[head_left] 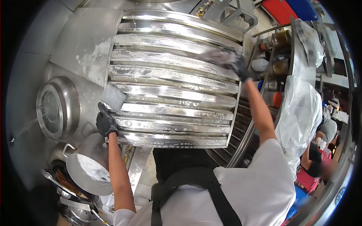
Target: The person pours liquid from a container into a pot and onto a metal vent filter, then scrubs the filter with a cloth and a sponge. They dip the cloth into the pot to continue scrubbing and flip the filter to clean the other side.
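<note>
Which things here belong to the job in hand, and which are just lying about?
Seemingly in use:
soapy slatted metal panel
grey pad by the left hand
anything in the right hand, too blurred

Apparently lying about:
round metal vessel
white container
clear plastic sheeting

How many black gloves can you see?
2. One is on the left hand, near the lower-left corner of the slatted metal panel. The other is on the right hand, blurred, at the panel's right side. Others might be hidden in the background.
</note>
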